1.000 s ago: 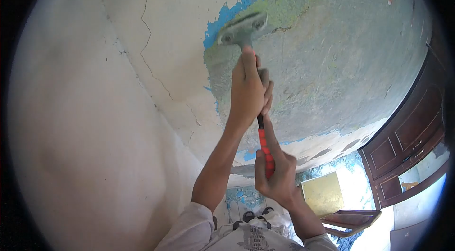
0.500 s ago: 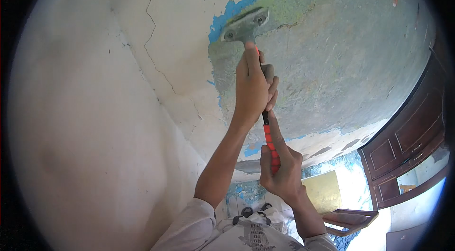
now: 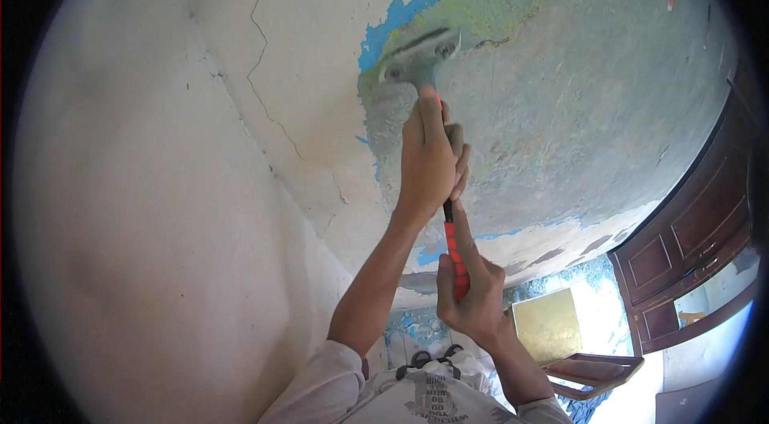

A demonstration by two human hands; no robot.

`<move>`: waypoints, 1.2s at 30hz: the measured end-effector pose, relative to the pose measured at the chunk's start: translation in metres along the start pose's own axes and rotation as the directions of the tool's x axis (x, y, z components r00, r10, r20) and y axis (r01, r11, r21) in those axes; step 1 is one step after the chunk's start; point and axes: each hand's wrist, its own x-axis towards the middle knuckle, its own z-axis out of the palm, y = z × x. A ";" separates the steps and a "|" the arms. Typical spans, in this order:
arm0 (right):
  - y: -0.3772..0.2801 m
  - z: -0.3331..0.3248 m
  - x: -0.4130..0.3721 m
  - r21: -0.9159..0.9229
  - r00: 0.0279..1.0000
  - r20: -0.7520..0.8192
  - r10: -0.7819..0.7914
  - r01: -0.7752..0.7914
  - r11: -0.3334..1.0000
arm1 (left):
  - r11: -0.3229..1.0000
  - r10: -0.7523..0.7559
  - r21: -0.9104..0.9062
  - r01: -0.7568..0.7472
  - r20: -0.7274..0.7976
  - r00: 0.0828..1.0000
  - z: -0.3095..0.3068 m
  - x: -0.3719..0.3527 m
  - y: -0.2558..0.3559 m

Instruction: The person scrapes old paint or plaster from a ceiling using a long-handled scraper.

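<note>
A long-handled scraper [image 3: 418, 62] with a wide metal head lies against the wall, its blade on the grey-green bared patch just below a strip of blue paint [image 3: 400, 16]. My left hand [image 3: 431, 153] is wrapped round the upper shaft close beneath the head. Lower down, my right hand [image 3: 474, 288] grips the red and black handle, its index finger stretched along the shaft. Cream paint [image 3: 312, 32] borders the patch on the left.
A thin crack [image 3: 258, 48] runs down the cream wall, left of the scraper. Dark wooden cabinets [image 3: 697, 216] stand at the right. Below are a yellowish panel [image 3: 546, 326], a wooden-framed piece [image 3: 597, 372] and a tiled floor with blue flakes [image 3: 416, 328].
The scraper head and both hands have shifted slightly down the wall, away from the blue paint edge. Both hands keep their grip. The view has moved a little.
</note>
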 end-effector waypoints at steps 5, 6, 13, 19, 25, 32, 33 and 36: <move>-0.016 -0.011 0.011 -0.039 0.996 0.045 0.071 -0.069 0.997 | 0.998 -0.003 -0.069 0.002 -0.016 1.000 0.006 0.004 0.013; -0.013 -0.012 0.008 -0.031 0.997 0.043 0.057 -0.055 0.998 | 0.998 -0.011 -0.070 0.009 -0.021 1.000 0.005 0.001 0.008; -0.017 -0.020 0.013 -0.041 0.998 0.054 0.033 -0.031 0.999 | 0.998 -0.001 -0.065 -0.001 -0.030 1.000 0.008 0.002 0.015; 0.001 -0.012 -0.002 -0.039 0.999 0.032 0.016 -0.015 0.999 | 0.998 -0.015 -0.062 0.012 -0.038 0.999 0.004 -0.004 -0.005; -0.018 -0.027 0.016 -0.069 0.990 0.102 0.097 -0.090 0.994 | 0.995 0.025 -0.091 -0.030 -0.060 0.998 0.010 0.004 0.013; 0.002 -0.007 -0.006 -0.015 0.998 0.048 0.031 -0.031 0.999 | 0.998 -0.002 -0.066 -0.001 -0.053 0.999 -0.008 -0.011 -0.022; 0.002 -0.007 -0.005 -0.023 0.998 0.052 0.031 -0.030 0.999 | 0.996 0.003 -0.091 -0.009 -0.066 0.998 -0.005 -0.008 -0.014; -0.015 -0.022 0.013 -0.082 0.990 0.113 0.087 -0.077 0.994 | 0.990 0.001 -0.143 -0.016 -0.106 0.994 0.006 -0.001 0.014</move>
